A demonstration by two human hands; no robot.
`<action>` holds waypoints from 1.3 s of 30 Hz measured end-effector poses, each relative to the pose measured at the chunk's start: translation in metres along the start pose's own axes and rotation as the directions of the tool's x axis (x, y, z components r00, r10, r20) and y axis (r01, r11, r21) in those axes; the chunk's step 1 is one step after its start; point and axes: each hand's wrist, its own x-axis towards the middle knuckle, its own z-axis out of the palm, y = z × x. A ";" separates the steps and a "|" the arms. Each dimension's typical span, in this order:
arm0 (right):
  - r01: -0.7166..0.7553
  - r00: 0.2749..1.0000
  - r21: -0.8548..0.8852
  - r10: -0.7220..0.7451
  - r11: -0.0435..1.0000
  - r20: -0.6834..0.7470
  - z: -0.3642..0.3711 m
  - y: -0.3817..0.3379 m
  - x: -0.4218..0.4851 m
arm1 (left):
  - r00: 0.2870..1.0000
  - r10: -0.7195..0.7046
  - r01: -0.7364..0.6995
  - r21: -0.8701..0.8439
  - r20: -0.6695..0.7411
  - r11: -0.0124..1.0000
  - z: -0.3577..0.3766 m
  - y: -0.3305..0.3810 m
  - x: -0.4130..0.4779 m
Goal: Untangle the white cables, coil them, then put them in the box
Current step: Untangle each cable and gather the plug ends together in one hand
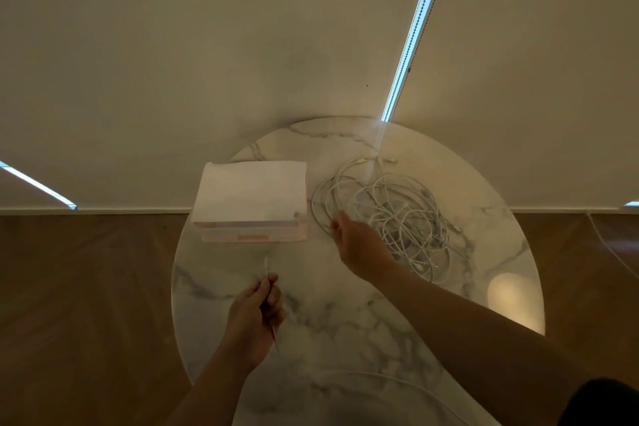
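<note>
Head view: left hand's fingers pinch a white cable end; right hand's fingers meet the tangle, grip unclear.

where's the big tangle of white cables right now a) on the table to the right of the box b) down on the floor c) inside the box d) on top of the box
a: the tangle of white cables lies on the marble table to the right of the box, with the right hand at the tangle's near-left edge.
</note>
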 end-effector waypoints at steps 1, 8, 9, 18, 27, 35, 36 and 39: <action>-0.080 0.995 0.148 0.088 0.986 -0.048 -0.007 0.000 -0.006 | 1.000 0.009 -0.009 0.015 -0.004 1.000 0.002 0.000 0.001; -0.339 0.906 0.669 0.421 0.661 0.044 -0.026 -0.019 -0.062 | 0.998 0.009 -0.012 0.050 0.056 0.999 0.036 -0.007 -0.004; -0.350 0.906 0.682 0.417 0.642 0.072 -0.024 -0.022 -0.069 | 0.998 0.005 -0.008 0.056 0.063 0.998 0.042 -0.009 -0.005; -0.313 0.940 0.624 0.327 0.716 0.097 -0.014 -0.038 -0.108 | 0.997 0.080 -0.081 0.210 0.011 0.974 0.075 -0.023 -0.013; -0.375 0.920 0.603 0.364 0.704 0.147 -0.011 -0.043 -0.108 | 0.995 0.085 -0.096 0.256 0.052 0.962 0.073 -0.031 -0.006; -0.290 0.957 0.383 0.270 0.877 0.106 -0.006 -0.031 -0.111 | 0.990 0.138 -0.127 0.232 -0.032 0.964 0.077 -0.027 -0.001; -0.262 0.965 0.321 0.242 0.910 0.102 -0.006 -0.025 -0.111 | 0.990 0.138 -0.130 0.155 -0.041 0.979 0.077 -0.025 0.001; -0.196 0.974 0.144 0.175 0.970 0.142 -0.004 -0.010 -0.115 | 0.992 0.123 -0.124 -0.025 -0.037 0.992 0.075 -0.014 0.004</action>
